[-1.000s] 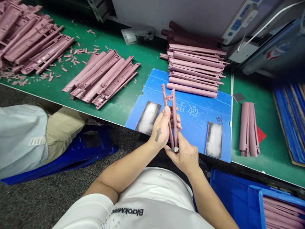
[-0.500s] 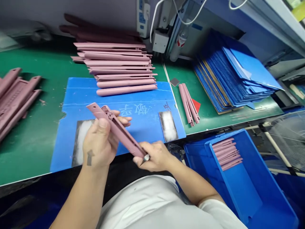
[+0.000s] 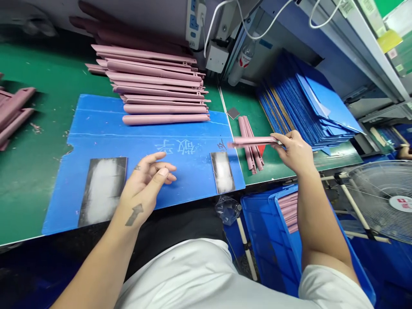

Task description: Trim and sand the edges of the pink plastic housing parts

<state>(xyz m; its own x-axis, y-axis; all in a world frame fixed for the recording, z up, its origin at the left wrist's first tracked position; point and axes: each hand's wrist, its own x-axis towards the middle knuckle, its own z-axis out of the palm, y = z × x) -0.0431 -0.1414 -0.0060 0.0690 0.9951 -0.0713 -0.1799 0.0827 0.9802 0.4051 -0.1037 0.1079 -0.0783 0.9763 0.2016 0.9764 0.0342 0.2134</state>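
Observation:
My right hand (image 3: 296, 152) grips one end of a long pink plastic part (image 3: 252, 140), out to the right of the blue sheet. The part lies level above a small group of pink parts (image 3: 246, 128) on the bench, its far end blurred. A small metallic tip shows by my right thumb; what it belongs to is hidden. Holding nothing, my left hand (image 3: 149, 176) hovers over the blue plastic sheet (image 3: 189, 171) with its fingers loosely curled and apart. Beyond it a row of similar pink parts (image 3: 161, 92) lies across the sheet's back edge.
Two worn sanding pads (image 3: 104, 189) lie on the sheet. More pink parts (image 3: 16, 107) sit at far left. Blue boards (image 3: 289, 98) are stacked at back right. Below the bench stands a blue bin (image 3: 286, 253) with pink parts inside. A fan (image 3: 383, 193) stands far right.
My right hand has carried the pink part rightward, from in front of my body to above the small group. My left hand has let go of it.

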